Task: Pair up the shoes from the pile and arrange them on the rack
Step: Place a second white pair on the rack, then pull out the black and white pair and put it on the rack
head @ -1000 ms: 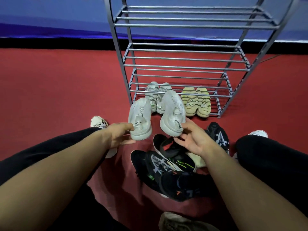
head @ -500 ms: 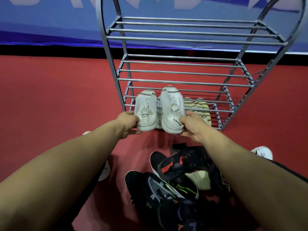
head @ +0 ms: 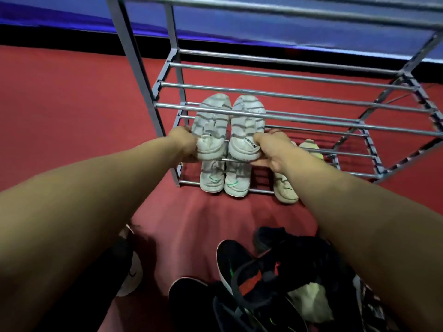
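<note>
Red carpet runs under a grey metal rack, its top cut off by the frame. Left hand grips the heel of the left white shoe; right hand grips the right white shoe, both lying on a middle shelf at its left end, bars crossing them. Another pale pair sits below, partly hidden. Dark pile is blurred.

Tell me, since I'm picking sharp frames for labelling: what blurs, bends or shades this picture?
Head view: wide-angle bending splays the rack rails; forearms loom large and soft; rail shadows stripe the white shoes held by left hand and right hand; dim light swallows the dark shoe pile.
</note>
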### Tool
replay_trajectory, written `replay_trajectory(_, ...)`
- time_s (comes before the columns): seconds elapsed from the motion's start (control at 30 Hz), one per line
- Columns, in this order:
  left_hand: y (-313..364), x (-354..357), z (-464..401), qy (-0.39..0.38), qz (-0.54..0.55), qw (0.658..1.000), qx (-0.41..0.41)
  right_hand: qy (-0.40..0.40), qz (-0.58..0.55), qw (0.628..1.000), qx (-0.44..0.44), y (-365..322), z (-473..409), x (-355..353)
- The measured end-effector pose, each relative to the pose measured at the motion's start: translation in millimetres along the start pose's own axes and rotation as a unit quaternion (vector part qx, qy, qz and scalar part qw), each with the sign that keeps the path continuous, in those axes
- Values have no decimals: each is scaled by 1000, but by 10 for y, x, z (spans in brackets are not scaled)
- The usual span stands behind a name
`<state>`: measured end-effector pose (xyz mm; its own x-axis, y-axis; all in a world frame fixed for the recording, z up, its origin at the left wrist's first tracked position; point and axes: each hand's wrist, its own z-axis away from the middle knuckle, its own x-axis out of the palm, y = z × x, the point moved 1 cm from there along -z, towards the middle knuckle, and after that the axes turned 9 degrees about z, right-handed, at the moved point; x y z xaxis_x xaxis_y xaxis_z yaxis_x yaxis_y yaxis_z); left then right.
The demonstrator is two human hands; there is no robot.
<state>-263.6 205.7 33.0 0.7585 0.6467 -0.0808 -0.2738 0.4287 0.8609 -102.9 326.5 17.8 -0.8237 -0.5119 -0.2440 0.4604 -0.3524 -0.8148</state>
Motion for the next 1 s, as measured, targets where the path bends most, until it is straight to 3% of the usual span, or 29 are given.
replay_trajectory(0.13, -101, -13, -93, 0, -68, 998, 3, -23, 62, 997, 35, 31, -80, 69)
replay_trajectory(0.3, -280, -52, -21, 23, -160, 985, 66, 4, 194, 980, 38, 84, 74, 37)
replay_trajectory(0.4, -340, -33, 218, 49, -223, 966, 118, 29, 198, 980, 20, 179, 279, -75)
replay_trajectory(0.53, -496, 15, 641, 39, -177, 976, 122, 38, 197, 980, -8, 407, 732, -246)
replay_trajectory(0.8, -1074, 456, 1541, -82, -130, 986, 67, -26, 212, 977, 26, 1463, 1631, -361)
replay_trajectory(1.0, -1839, 730, 1936, -114, -167, 979, 40, 13, 188, 979, 79, 2266, 2045, -544)
